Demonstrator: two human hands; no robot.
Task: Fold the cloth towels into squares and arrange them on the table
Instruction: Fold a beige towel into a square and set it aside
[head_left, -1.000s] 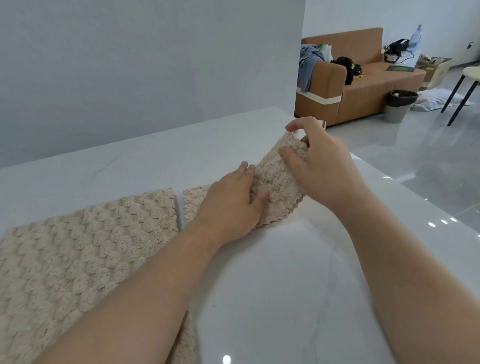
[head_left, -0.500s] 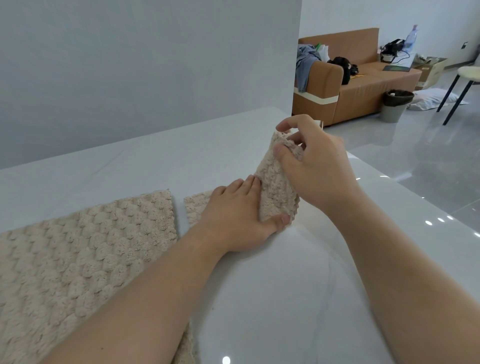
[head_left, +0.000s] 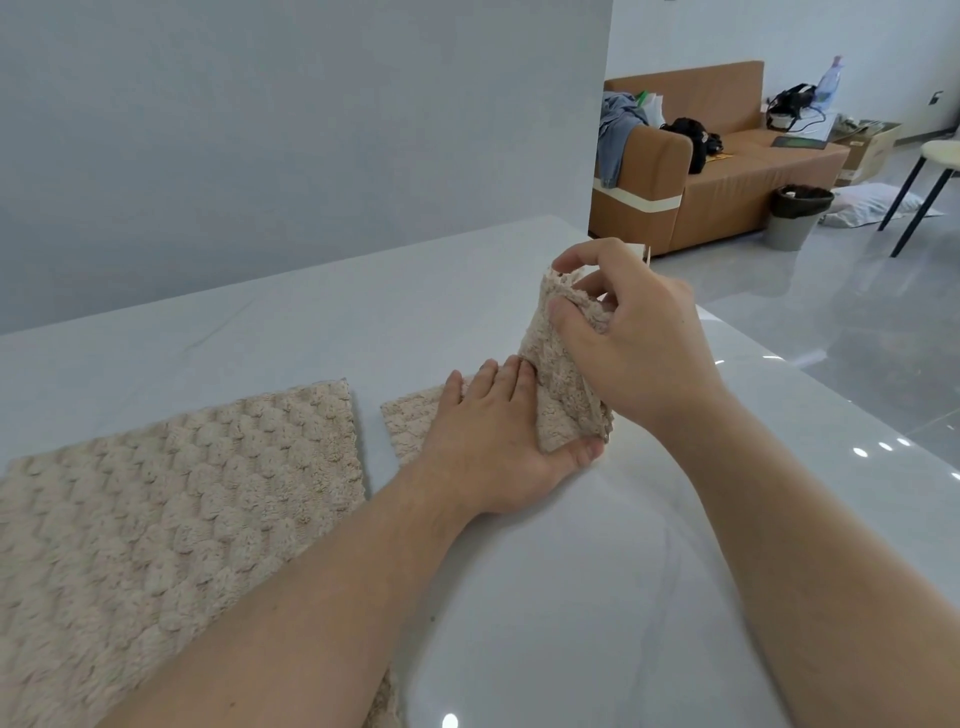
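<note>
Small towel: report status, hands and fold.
Left hand flat, pressing small towel at the crease. Right hand pinches its right end, raised steeply mid-fold. Large towel lies apart, left; nothing in the way.

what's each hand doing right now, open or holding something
left hand: open, fingers straight, pressing the small towel onto the table.
right hand: closed, pinching that towel's lifted end.

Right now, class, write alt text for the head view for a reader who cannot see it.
A person folds a small beige towel on a white table: the left hand presses its flat half down while the right hand holds the other half upright. A larger towel lies flat to its left.
</note>
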